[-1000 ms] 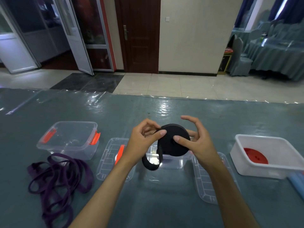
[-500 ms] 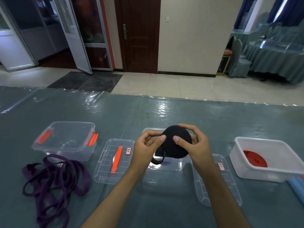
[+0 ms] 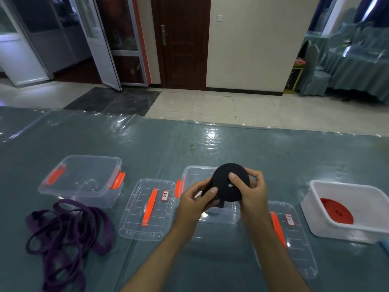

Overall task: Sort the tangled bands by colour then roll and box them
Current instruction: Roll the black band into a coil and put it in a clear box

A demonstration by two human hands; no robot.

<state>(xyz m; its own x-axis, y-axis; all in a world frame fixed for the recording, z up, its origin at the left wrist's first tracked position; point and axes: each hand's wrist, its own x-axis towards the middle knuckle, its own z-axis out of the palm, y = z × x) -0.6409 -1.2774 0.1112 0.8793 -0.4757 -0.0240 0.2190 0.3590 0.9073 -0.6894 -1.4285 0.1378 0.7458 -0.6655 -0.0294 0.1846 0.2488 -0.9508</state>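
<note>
Teal table (image 3: pixel 210 148) — both hands' fingers (image 3: pixel 231 177) pinch black roll (image 3: pixel 228 186).

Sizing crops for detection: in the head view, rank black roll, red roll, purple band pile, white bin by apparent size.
1. purple band pile
2. white bin, close to the pile; it is cut by the frame edge
3. black roll, held nearer the camera, so flattered
4. red roll, similar; unsure

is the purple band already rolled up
No, the purple band lies in a loose tangle on the table, in front of the empty clear box.
</note>
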